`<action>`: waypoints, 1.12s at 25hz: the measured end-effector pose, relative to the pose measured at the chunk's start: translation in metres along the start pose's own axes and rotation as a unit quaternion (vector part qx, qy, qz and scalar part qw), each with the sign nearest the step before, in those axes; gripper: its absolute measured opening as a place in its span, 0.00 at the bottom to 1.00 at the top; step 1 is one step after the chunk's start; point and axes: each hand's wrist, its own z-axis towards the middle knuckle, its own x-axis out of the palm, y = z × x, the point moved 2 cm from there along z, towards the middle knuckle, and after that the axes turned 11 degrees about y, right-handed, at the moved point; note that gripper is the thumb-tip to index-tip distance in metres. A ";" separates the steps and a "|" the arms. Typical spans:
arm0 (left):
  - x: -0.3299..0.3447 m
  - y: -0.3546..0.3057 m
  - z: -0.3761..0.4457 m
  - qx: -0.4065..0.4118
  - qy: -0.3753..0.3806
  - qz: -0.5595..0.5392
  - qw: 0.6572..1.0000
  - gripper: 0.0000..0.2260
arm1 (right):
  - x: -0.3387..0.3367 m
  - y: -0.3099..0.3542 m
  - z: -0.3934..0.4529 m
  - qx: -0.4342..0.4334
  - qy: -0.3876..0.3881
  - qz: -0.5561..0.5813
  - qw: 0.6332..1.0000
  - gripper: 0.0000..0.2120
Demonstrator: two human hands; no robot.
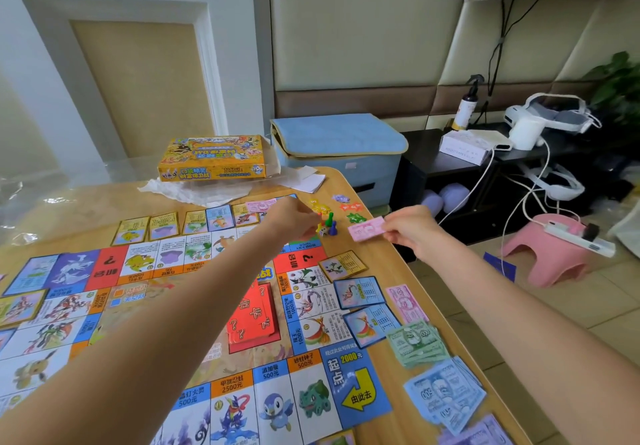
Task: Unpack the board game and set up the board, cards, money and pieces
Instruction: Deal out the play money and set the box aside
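The game board [194,309] lies unfolded on the wooden table [398,264], with a red card stack [254,320] at its middle. Property cards [164,225] line its far edge and right edge. Green [417,342], blue [445,394] and pink [405,302] money piles lie along the right. My right hand [410,229] pinches a pink banknote [366,229] above the far right corner. My left hand [294,217] reaches over the far edge, its curled fingers at the small pawns [329,222]; whether it holds one is hidden. Coloured plastic pieces [350,207] lie beyond.
The yellow game box [213,158] sits on crumpled paper [201,190] at the table's far edge. A blue fabric storage box [337,146] stands behind the table. To the right are a black shelf [450,167], cables and a pink stool [550,254] on the floor.
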 end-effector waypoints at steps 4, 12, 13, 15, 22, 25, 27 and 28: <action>0.029 -0.006 0.006 0.086 0.041 0.182 0.979 0.12 | 0.006 -0.009 0.007 -0.012 -0.068 -0.132 0.989 0.04; 0.065 -0.010 0.012 0.090 0.083 0.507 0.853 0.22 | 0.017 -0.006 0.009 -0.106 -0.087 -0.357 0.924 0.04; 0.064 -0.011 0.013 0.089 0.083 0.505 0.855 0.22 | 0.017 -0.008 0.009 -0.111 -0.088 -0.366 0.920 0.06; 0.063 -0.012 0.012 0.086 0.087 0.500 0.857 0.22 | 0.018 -0.011 0.009 -0.118 -0.082 -0.383 0.913 0.07; 0.064 -0.013 0.013 0.088 0.089 0.512 0.850 0.22 | 0.016 -0.009 0.014 -0.096 -0.048 -0.366 0.924 0.07; 0.065 -0.009 0.014 0.115 0.076 0.513 0.847 0.23 | 0.013 -0.006 0.010 -0.099 -0.005 -0.383 0.919 0.08; 0.065 -0.007 0.015 0.129 0.072 0.532 0.834 0.22 | 0.012 -0.006 0.009 -0.104 -0.006 -0.381 0.919 0.09; 0.064 -0.006 0.016 0.131 0.068 0.540 0.829 0.21 | 0.012 -0.006 0.009 -0.106 -0.010 -0.374 0.921 0.09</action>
